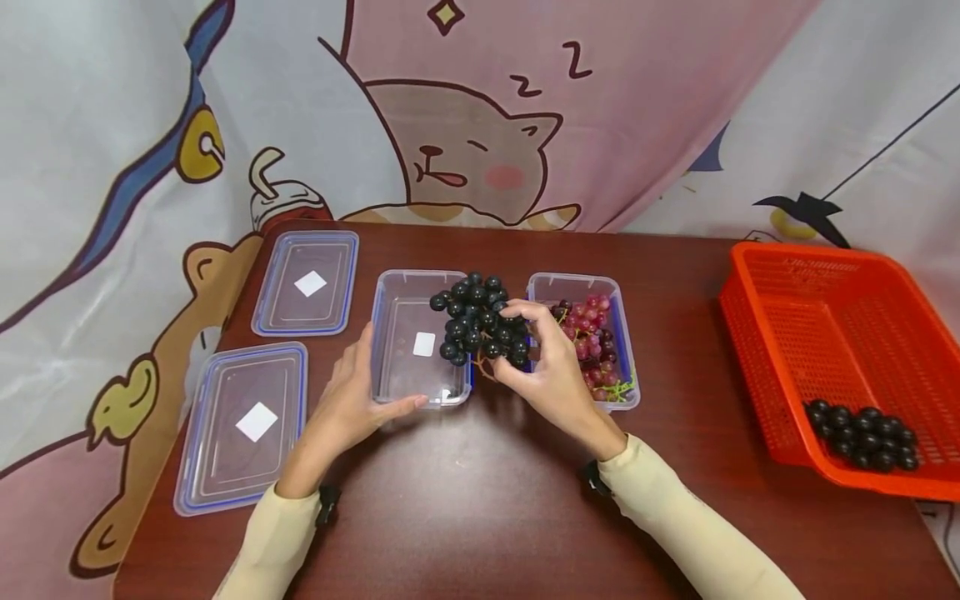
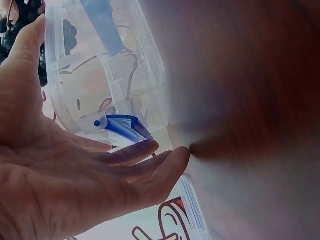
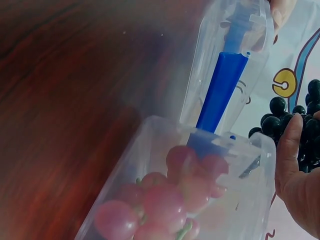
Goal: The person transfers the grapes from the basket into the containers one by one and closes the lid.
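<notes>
1. Black grapes hang in a bunch at the centre of the head view, clamped in a right-hand pinch.
2. At the left of that frame, two lids lie flat: the upper lid in full view, and the lower lid, whose right edge runs close beside the left forearm.
3. Next comes the left hand, thumb and fingers spread apart and mostly straight around the near left corner of the clear container. Its fingers are partly hidden by the hand itself in the head view; in the left wrist view they extend beside a blue clip.
4. The clear container, left of centre, has a white square showing through its floor. The bunch covers part of its right rim.
5. The right hand has thumb and index finger on the bunch's right side, so most berries lie left of the grip; the remaining fingers are hard to make out. The right wrist view cuts off both hand and bunch at its right edge.
6. Right of centre, the second container holds red grapes; the hand and bunch hide its left portion.
7. At far right, the orange basket, cut off by the frame, holds dark grapes at its near end.
</notes>
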The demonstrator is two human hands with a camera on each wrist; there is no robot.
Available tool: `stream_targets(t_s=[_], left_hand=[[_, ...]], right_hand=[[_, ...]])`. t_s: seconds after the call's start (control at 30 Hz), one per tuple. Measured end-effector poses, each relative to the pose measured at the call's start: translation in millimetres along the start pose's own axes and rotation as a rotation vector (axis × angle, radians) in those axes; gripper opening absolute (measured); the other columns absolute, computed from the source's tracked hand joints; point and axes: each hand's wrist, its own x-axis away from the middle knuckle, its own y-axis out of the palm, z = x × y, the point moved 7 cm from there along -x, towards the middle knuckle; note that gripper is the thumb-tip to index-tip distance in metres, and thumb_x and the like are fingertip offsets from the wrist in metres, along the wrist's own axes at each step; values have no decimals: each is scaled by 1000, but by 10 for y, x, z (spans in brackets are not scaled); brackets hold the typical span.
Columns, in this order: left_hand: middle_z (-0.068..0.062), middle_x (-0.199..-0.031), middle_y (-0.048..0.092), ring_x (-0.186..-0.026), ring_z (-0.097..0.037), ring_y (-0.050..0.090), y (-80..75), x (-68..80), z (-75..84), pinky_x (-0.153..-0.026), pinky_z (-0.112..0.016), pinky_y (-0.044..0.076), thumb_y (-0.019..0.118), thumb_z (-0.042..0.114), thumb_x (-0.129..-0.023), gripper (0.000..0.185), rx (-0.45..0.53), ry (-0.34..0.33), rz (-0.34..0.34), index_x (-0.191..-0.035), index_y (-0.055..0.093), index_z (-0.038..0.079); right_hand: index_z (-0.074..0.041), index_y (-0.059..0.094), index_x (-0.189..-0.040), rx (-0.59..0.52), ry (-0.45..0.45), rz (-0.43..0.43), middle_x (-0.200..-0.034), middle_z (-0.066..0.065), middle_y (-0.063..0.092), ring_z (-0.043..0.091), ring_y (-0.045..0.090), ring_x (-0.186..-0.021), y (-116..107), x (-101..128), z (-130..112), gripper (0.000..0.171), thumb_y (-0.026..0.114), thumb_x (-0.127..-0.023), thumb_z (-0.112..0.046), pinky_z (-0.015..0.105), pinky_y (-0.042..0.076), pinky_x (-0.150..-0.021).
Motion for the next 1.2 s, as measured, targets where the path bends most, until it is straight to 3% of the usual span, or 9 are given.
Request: stream_targets(t_s=[0.2, 0.4, 0.67, 0.97, 1.2], left_hand=[[-36, -168, 29, -153, -56, 29, -7, 6, -3, -115, -78, 30, 96, 49, -84, 136, 1, 5, 12, -175, 5, 4], [-36, -168, 29, -152, -57, 30, -1, 6, 2, -116, -78, 29, 96, 49, -84, 135, 0, 7, 10, -175, 6, 4], [-37, -167, 30, -151, -58, 31, -5, 2, 5, -115, -78, 31, 96, 48, -83, 135, -6, 6, 19, -174, 8, 1], [-37, -167, 29, -151, -58, 31, -27, 10, 18, -115, -79, 30, 96, 49, -83, 136, -4, 10, 25, -174, 7, 2], [-37, -167, 30, -151, -58, 32, -25, 13, 27, -114, -77, 32, 96, 50, -83, 137, -1, 2, 19, -174, 6, 2]], right_hand=[[-9, 61, -138, -1, -15, -36, -148, 9, 61, 25, 67, -122, 123, -38, -5, 61, 79, -81, 8, 43, 62, -92], [-9, 61, -138, -1, -17, -61, -148, 9, 60, 24, 67, -117, 223, -48, -18, 64, 81, -80, 9, 36, 61, -88], [-9, 61, -137, -14, -37, -97, -148, 8, 60, 24, 65, -122, 398, -52, 8, 62, 82, -81, 9, 43, 62, -90], [-9, 60, -139, 34, -111, -127, -149, 10, 59, 25, 59, -132, 510, -54, -45, 61, 82, -83, 3, 40, 61, -90], [-9, 60, -138, 41, -137, -165, -150, 12, 57, 24, 61, -127, 627, -78, -64, 58, 81, -85, 2, 36, 60, -83]])
